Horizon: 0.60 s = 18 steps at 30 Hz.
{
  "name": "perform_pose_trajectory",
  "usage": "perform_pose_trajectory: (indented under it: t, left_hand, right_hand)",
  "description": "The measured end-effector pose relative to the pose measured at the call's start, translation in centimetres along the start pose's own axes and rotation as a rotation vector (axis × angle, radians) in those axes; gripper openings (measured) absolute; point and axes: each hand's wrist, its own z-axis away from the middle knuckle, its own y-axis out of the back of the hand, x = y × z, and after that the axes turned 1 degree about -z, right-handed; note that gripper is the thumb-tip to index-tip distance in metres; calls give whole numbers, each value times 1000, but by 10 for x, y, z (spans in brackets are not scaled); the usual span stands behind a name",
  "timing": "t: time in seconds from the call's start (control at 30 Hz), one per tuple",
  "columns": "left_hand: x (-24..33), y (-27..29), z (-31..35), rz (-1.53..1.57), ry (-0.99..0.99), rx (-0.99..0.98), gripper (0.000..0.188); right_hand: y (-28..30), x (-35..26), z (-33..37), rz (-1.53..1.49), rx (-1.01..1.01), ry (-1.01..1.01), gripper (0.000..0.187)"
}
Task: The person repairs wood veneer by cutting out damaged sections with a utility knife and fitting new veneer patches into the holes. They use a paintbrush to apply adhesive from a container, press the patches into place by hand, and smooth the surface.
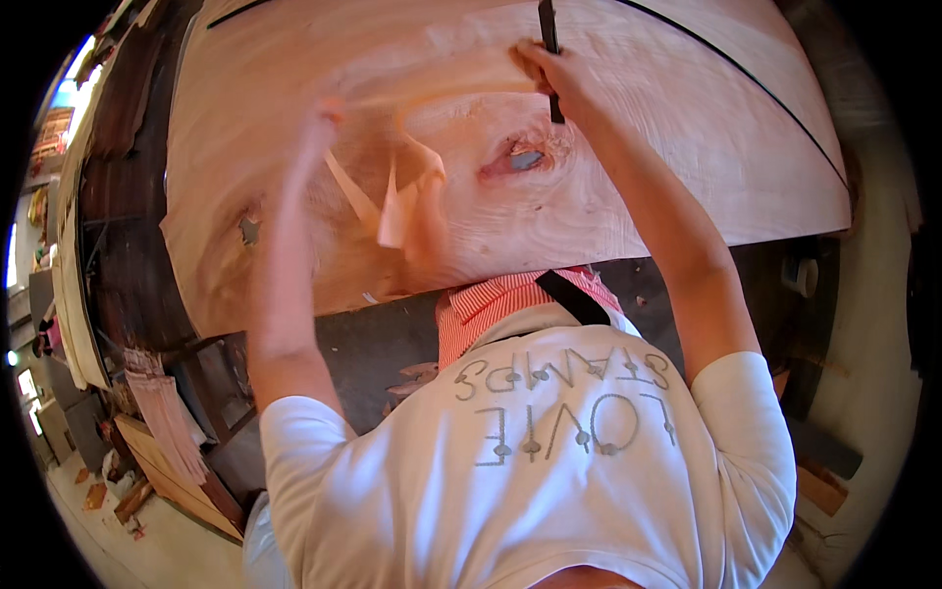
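A large sheet of pale pinkish wood veneer (687, 167) lies before me. It has a ragged knot hole (527, 158) near the middle and another hole (249, 231) at the left. My right hand (551, 71), at the far side, is closed around a flat black bar-like tool (549, 27). My left hand (329, 113) is over the left part of the sheet, smeared by motion, so its fingers are unclear. Between my hands a thin tan strip (422, 201), like veneer or paper, hangs in loose folds over the sheet; its upper part is blurred.
A black line or cord (731, 67) curves across the sheet's far right. Dark brown stacked material (123, 196) stands at the left, with a wooden board (177, 476) and scraps on the floor. A pale round object (807, 277) is at the right, below the sheet's edge.
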Motion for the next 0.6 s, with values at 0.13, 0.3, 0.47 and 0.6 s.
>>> perform_pose_trajectory:
  t: [0.13, 0.3, 0.47, 0.6]
  left_hand:
    - [111, 129, 10, -213, -200, 603, 14]
    - [110, 130, 52, -648, -645, 870, 13]
    - [51, 37, 89, -668, -572, 433, 13]
    - [33, -21, 108, -664, -503, 90, 22]
  right_hand:
    - [17, -32, -29, -148, -55, 216, 25]
    - [37, -17, 9, -152, -25, 93, 21]
    - [95, 70, 51, -76, 137, -224, 15]
    - [138, 150, 88, 41, 172, -418, 16]
